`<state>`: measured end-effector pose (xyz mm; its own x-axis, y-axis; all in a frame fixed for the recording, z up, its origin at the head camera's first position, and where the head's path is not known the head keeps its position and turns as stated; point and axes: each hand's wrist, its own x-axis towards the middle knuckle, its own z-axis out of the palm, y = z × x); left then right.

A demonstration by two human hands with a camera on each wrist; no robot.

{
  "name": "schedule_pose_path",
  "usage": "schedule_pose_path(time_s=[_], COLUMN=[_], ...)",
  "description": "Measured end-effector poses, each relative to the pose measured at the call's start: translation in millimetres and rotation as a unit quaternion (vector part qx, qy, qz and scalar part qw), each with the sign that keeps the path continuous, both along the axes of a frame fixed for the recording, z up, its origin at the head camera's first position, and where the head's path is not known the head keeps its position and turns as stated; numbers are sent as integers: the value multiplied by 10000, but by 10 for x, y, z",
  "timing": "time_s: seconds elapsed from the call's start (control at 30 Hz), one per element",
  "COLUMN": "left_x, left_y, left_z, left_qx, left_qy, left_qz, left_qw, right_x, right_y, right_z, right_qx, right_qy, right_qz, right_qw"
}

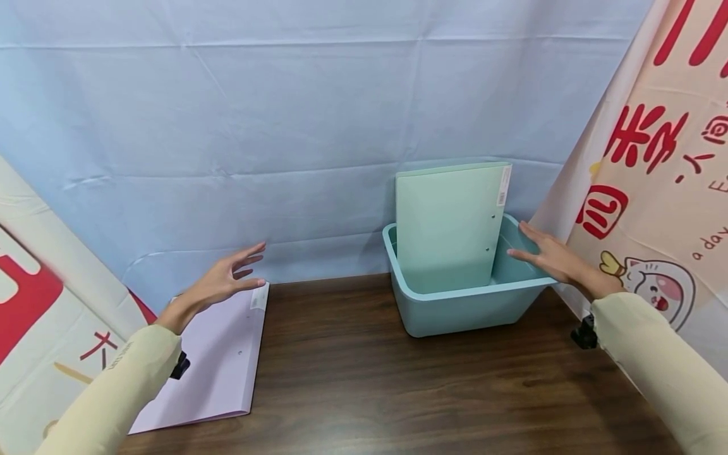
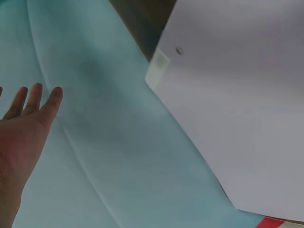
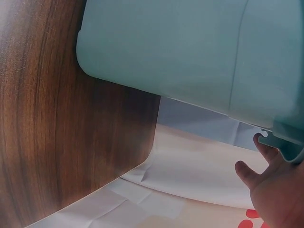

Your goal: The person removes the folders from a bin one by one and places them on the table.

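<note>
My left hand [image 1: 218,282] hovers above the top part of a lilac file folder [image 1: 213,360] lying on the table's left side, its fingers extended and apart from the thumb. Nothing is in that hand. A mint-green file folder [image 1: 446,227] stands upright in a blue-green plastic bin [image 1: 461,316], leaning a little back, with its lower edge hidden by the front wall. At the bin's right end is my right hand [image 1: 552,256], fingers spread beside the rim. In the right wrist view its fingers reach near the bin's curved lip [image 3: 292,151]; contact is unclear.
Dark wood-grain table [image 1: 341,373] lies under everything. A pale blue cloth [image 1: 284,126] hangs behind, close to the bin's back. Printed cloths with red characters close in the left and the right side [image 1: 654,189].
</note>
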<state>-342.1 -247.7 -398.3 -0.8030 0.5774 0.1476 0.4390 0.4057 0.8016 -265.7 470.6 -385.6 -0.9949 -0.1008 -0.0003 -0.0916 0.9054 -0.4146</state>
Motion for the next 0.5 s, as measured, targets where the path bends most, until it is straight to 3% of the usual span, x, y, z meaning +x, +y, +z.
schedule_pose_path(time_s=[0.5], left_x=[-19], left_y=[350], left_z=[64], left_qx=[142], left_qy=[-59], left_qz=[-378], left_qw=[9992], right_x=[49], right_y=[-40], right_z=[52], right_qx=[-26], right_qy=[10], right_qz=[-4], right_qw=[10000])
